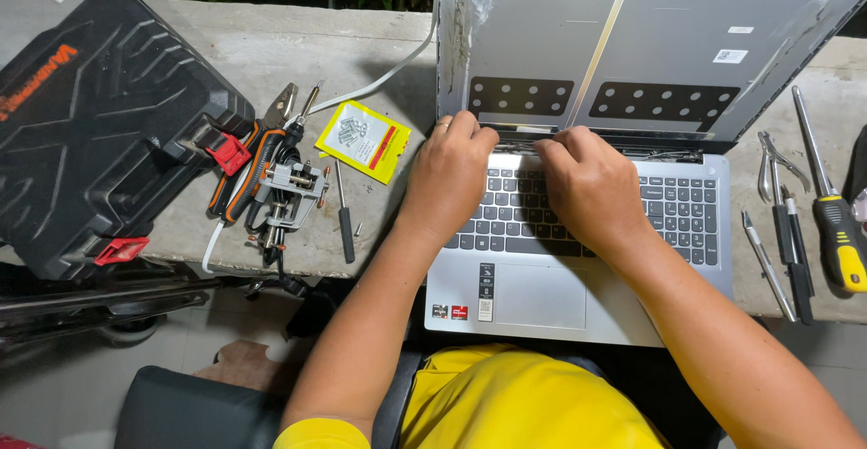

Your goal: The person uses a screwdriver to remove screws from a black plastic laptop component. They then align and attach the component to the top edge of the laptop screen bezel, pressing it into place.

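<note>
A silver laptop [542, 300] lies open on a concrete ledge [298, 51], its screen panel removed so the bare lid back [632, 42] shows. My left hand [449, 173] and my right hand [587, 182] rest side by side over the keyboard [677, 214], fingertips curled at the hinge strip below the lid. Whether the fingers pinch anything there is hidden. A thin pale strip [603, 38] runs diagonally across the lid.
A black tool case [90, 124] with red latches sits at the left. Beside it lie pliers [262, 146], a small vise [289, 191], a screwdriver [343, 214] and a yellow packet [363, 140]. At the right lie tweezers [768, 264], pliers and a yellow-handled screwdriver [840, 232].
</note>
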